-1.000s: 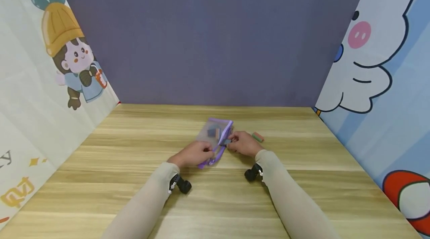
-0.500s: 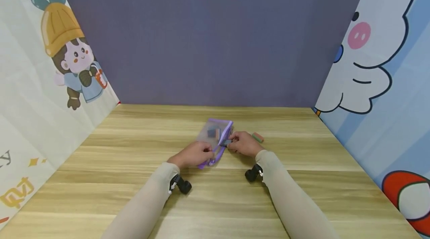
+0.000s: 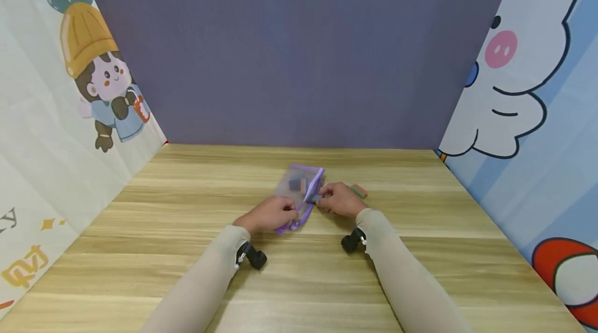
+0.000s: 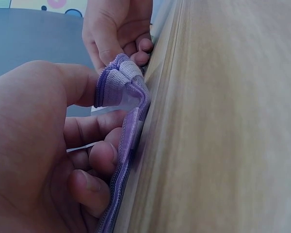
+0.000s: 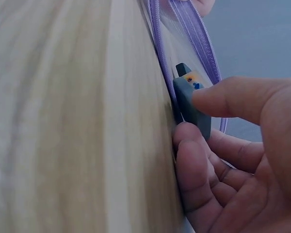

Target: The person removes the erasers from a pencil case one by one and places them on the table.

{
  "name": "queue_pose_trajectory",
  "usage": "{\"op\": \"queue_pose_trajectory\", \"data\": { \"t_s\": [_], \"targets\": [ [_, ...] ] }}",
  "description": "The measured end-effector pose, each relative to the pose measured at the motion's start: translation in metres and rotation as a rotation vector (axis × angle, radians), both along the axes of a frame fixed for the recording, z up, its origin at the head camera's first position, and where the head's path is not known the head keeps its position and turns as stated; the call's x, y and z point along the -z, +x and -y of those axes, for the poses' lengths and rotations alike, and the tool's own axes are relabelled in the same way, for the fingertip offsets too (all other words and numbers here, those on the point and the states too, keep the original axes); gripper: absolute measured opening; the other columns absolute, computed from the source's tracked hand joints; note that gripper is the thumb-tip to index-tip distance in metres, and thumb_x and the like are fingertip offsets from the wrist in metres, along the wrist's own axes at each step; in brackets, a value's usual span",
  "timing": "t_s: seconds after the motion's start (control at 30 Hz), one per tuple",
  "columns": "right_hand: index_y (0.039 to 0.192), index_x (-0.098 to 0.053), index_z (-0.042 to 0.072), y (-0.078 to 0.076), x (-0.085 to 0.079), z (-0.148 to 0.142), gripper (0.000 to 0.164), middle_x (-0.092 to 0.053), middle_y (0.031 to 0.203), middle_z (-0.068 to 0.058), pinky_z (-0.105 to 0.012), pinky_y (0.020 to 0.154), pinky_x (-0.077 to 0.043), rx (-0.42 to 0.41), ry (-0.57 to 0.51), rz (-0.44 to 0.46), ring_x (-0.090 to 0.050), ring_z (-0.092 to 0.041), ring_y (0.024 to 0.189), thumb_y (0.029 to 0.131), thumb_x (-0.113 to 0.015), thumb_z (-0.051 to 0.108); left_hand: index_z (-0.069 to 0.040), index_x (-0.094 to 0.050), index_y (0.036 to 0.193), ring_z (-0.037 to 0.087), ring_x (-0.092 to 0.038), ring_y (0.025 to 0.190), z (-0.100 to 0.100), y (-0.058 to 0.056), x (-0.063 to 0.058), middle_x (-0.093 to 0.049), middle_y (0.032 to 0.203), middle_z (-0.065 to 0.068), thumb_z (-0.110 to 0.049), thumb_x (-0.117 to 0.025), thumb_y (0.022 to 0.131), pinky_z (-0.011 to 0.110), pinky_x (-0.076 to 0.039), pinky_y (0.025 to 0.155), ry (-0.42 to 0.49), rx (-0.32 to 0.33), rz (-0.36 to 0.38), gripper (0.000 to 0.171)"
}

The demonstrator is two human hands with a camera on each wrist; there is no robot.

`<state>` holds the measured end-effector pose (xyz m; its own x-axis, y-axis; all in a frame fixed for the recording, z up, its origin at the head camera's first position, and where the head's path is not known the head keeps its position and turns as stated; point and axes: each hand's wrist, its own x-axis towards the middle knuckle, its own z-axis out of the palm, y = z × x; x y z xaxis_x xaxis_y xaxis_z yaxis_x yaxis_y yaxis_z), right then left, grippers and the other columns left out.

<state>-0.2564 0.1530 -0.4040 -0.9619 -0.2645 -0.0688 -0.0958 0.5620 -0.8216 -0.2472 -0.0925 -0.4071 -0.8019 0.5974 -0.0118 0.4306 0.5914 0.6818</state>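
Note:
A see-through zip pouch (image 3: 286, 194) with purple edging lies on the table, its mouth facing right and spread apart. My left hand (image 3: 273, 213) pinches the purple zipper edge (image 4: 117, 87) near the pouch's front corner. At the mouth, my right hand (image 3: 341, 200) holds a small dark grey-green block (image 5: 190, 102) between thumb and fingers, partly inside the opening. That block has a small orange and blue print at its end. Through the pouch's clear side show a dark blue piece (image 3: 294, 185) and an orange-brown piece (image 3: 302, 186).
A small red and green block (image 3: 358, 190) lies on the wooden table (image 3: 299, 281) just right of my right hand. A grey-blue panel (image 3: 299, 52) stands along the table's back edge, with printed cartoon sheets on both sides.

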Motion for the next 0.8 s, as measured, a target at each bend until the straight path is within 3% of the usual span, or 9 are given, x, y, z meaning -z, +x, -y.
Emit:
{"op": "queue_pose_trajectory", "data": {
  "t_s": [0.37, 0.8],
  "targets": [
    [0.114, -0.069, -0.003, -0.0009, -0.0029, -0.0029, 0.028, -0.069, 0.084, -0.006, -0.029, 0.063, -0.054, -0.007, 0.042, -0.025, -0.064, -0.015, 0.071, 0.092, -0.069, 0.014, -0.019, -0.062, 0.081, 0.010, -0.053, 0.058, -0.0005, -0.0027, -0.0011, -0.060, 0.068, -0.005, -0.028, -0.059, 0.096, 0.029, -0.046, 0.055, 0.000, 0.003, -0.020, 0.018],
    [0.115, -0.069, -0.003, 0.0003, 0.0008, -0.0035, 0.027, -0.069, 0.084, -0.008, -0.029, 0.062, -0.054, 0.023, 0.000, -0.002, -0.064, -0.016, 0.071, 0.094, -0.069, 0.014, -0.019, -0.062, 0.082, 0.011, -0.052, 0.059, -0.0002, 0.0009, -0.0013, -0.060, 0.069, -0.005, -0.029, -0.058, 0.097, 0.031, -0.046, 0.055, -0.004, -0.001, -0.005, 0.019]
  ]
}}
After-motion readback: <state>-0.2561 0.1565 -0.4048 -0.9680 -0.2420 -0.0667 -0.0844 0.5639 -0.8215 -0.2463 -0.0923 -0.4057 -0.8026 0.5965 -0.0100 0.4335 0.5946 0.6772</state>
